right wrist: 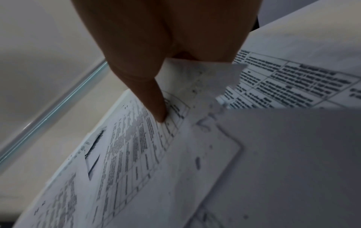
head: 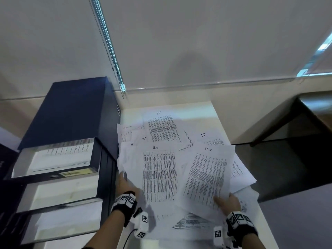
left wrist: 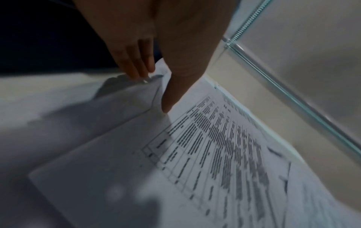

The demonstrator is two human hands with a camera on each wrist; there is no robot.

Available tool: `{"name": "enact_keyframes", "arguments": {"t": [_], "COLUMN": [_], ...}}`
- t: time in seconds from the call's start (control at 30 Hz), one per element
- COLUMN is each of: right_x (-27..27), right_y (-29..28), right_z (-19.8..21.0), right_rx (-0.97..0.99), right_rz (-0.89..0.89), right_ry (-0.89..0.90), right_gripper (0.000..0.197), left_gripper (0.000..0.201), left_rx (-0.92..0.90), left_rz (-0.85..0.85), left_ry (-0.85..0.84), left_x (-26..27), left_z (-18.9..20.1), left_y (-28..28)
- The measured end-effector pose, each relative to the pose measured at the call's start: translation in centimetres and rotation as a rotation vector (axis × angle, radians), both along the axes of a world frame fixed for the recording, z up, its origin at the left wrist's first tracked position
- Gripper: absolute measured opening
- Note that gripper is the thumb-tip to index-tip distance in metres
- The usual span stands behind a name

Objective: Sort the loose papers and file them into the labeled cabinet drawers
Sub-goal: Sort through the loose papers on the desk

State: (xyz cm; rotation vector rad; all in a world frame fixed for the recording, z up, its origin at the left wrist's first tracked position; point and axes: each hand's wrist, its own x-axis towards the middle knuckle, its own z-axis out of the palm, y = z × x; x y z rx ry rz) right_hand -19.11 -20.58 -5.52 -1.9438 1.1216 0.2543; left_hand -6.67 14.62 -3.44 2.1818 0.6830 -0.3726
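Observation:
Loose printed sheets lie spread over a white table (head: pixel 197 108), headed IT (head: pixel 161 126), H.R and others. My right hand (head: pixel 229 202) pinches the lower corner of the right H.R sheet (head: pixel 206 175); its thumb (right wrist: pixel 154 100) lies on top and the corner runs in under the palm. My left hand (head: pixel 125 184) rests at the left edge of the other H.R sheet (head: pixel 159 173), thumb (left wrist: pixel 171 86) pressing on the print, fingers (left wrist: pixel 140 64) straight at the raised paper edge. The dark blue cabinet (head: pixel 71 112) stands left of the table.
Three cabinet drawers are pulled out: the top one (head: pixel 53 159) holds paper and bears a label (head: pixel 77 172), and two more (head: pixel 59 193) hold paper below. A blind cord (head: pixel 107 42) hangs at the wall. A dark desk (head: pixel 314 112) stands right, across a floor gap.

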Motion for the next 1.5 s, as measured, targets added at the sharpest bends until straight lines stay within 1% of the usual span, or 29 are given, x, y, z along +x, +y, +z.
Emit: {"name": "enact_keyframes", "arguments": {"t": [0.07, 0.1, 0.13, 0.2, 0.23, 0.3, 0.33, 0.4, 0.47, 0.53, 0.6, 0.63, 0.67, 0.77, 0.8, 0.87, 0.9, 0.93, 1.0, 1.07, 1.1, 1.13, 1.2, 1.23, 1.3, 1.33, 1.4, 1.47, 1.5], "right_x": [0.2, 0.3, 0.5, 0.8, 0.9, 1.3, 1.5, 1.9, 2.4, 3.1, 4.1, 4.6, 5.2, 6.5, 6.6, 6.6, 6.5, 6.5, 6.7, 6.9, 6.8, 6.4, 5.6, 5.2, 4.8, 4.7, 4.7, 5.2, 5.4], "right_y": [0.3, 0.5, 0.6, 0.7, 1.0, 1.5, 2.0, 2.4, 2.2, 1.7, 1.3, 1.1, 0.8, -0.4, -0.7, -0.6, -0.4, -0.2, -0.5, -1.4, -2.0, -2.6, -3.5, -3.7, -3.8, -3.8, -3.8, -3.8, -3.7], "right_z": [-0.1, -0.1, -0.1, -0.5, -0.3, -0.1, 0.2, 0.0, 0.4, 1.5, 3.2, 4.3, 5.6, 9.2, 10.4, 12.5, 13.3, 13.7, 12.7, 10.2, 8.7, 7.0, 4.3, 3.7, 3.3, 3.6, 4.2, 5.8, 7.1], "right_rx": [-0.058, -0.087, -0.110, -0.185, -0.234, -0.283, -0.262, -0.208, -0.185, -0.182, -0.198, -0.210, -0.219, -0.211, -0.181, -0.048, 0.023, 0.054, 0.005, -0.067, -0.105, -0.154, -0.267, -0.312, -0.375, -0.406, -0.481, -0.499, -0.459], "right_rz": [0.014, 0.037, 0.061, 0.091, 0.098, 0.124, 0.162, 0.246, 0.246, 0.192, 0.229, 0.274, 0.310, 0.307, 0.292, 0.250, 0.218, 0.192, 0.184, 0.157, 0.137, 0.130, 0.131, 0.140, 0.139, 0.124, 0.098, 0.093, 0.058], "right_ry": [0.019, 0.036, 0.045, 0.007, -0.035, -0.105, -0.135, -0.142, -0.090, -0.070, -0.133, -0.166, -0.191, -0.278, -0.342, -0.493, -0.540, -0.550, -0.460, -0.253, -0.141, -0.056, -0.002, -0.014, -0.061, -0.107, -0.254, -0.406, -0.455], "right_gripper": [0.046, 0.045, 0.041, 0.035, 0.033, 0.025, 0.021, 0.018, 0.018, 0.021, 0.029, 0.034, 0.039, 0.048, 0.047, 0.031, 0.023, 0.021, 0.033, 0.046, 0.044, 0.037, 0.020, 0.013, 0.023, 0.025, 0.019, 0.015, 0.014], "left_gripper": [0.056, 0.051, 0.050, 0.062, 0.072, 0.088, 0.095, 0.103, 0.099, 0.075, 0.032, 0.022, 0.024, 0.050, 0.055, 0.060, 0.060, 0.059, 0.056, 0.050, 0.044, 0.037, 0.023, 0.016, 0.006, 0.013, 0.028, 0.032, 0.032], "left_rx": [0.254, 0.339, 0.352, 0.301, 0.295, 0.298, 0.313, 0.391, 0.426, 0.334, 0.142, 0.060, 0.021, -0.032, -0.038, -0.063, -0.075, -0.087, -0.072, -0.034, -0.010, 0.001, -0.026, -0.047, -0.081, -0.091, -0.119, -0.127, -0.105], "left_rz": [-0.100, -0.209, -0.283, -0.334, -0.324, -0.262, -0.256, -0.315, -0.329, -0.292, -0.237, -0.206, -0.205, -0.241, -0.237, -0.246, -0.260, -0.282, -0.330, -0.399, -0.437, -0.451, -0.462, -0.469, -0.486, -0.490, -0.467, -0.423, -0.409], "left_ry": [-0.061, -0.024, 0.037, 0.168, 0.202, 0.199, 0.195, 0.248, 0.275, 0.253, 0.091, 0.012, -0.023, -0.039, -0.023, 0.013, 0.033, 0.048, 0.070, 0.082, 0.087, 0.095, 0.135, 0.155, 0.192, 0.197, 0.177, 0.137, 0.128], "left_x": [0.1, 0.1, 0.3, 0.4, 0.4, 0.9, 1.2, 2.2, 2.9, 3.0, 2.5, 2.3, 2.1, 2.1, 2.3, 2.7, 2.8, 2.9, 3.2, 3.4, 3.4, 3.4, 3.3, 3.2, 3.1, 2.9, 2.6, 2.3, 2.1], "left_z": [0.4, 0.6, 0.2, -0.8, -0.9, -1.9, -2.6, -4.3, -5.1, -4.3, -3.4, -3.3, -3.2, -3.2, -3.4, -3.6, -3.6, -3.8, -3.6, -3.5, -3.5, -3.5, -3.6, -3.8, -3.9, -4.1, -4.3, -4.3, -4.5], "left_y": [-0.8, -1.1, -1.4, -2.0, -2.4, -3.1, -3.0, -3.2, -3.2, -3.5, -3.8, -4.0, -4.2, -4.8, -4.9, -5.0, -5.1, -5.2, -5.5, -5.6, -5.5, -5.5, -5.3, -5.2, -5.1, -5.1, -5.1, -4.9, -4.9]}}
